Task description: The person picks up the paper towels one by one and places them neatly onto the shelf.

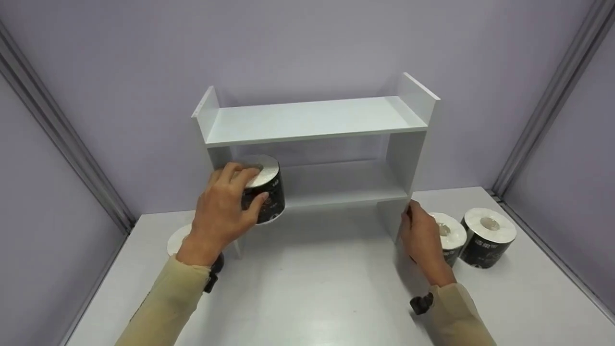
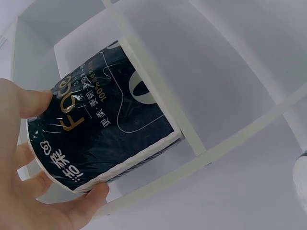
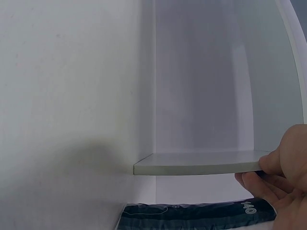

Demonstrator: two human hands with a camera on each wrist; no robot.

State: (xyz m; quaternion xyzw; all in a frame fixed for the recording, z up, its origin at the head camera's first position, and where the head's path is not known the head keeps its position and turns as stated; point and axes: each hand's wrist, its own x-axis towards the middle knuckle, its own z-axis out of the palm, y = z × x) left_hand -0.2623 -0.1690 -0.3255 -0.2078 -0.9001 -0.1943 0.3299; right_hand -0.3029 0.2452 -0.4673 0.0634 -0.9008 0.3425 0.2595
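Observation:
My left hand (image 1: 221, 211) grips a toilet paper roll (image 1: 270, 197) in black printed wrapping, fingertips over its top rim and thumb against its side. This roll is upright at the left end of the middle board (image 1: 341, 185) of a white shelf unit (image 1: 312, 120). In the left wrist view, the roll's lower end (image 2: 148, 153) overlaps the board's front edge. At the unit's right side, my right hand (image 1: 425, 238) pinches the front edge of the side panel (image 3: 196, 169) between thumb and fingers, just below the middle board.
Two more rolls stand on the white table right of the unit, one (image 1: 451, 233) partly behind my right hand and another (image 1: 487, 242) farther right. Left of the unit, a roll (image 1: 177, 240) is mostly hidden by my left wrist. Pale walls (image 1: 307, 48) enclose the table.

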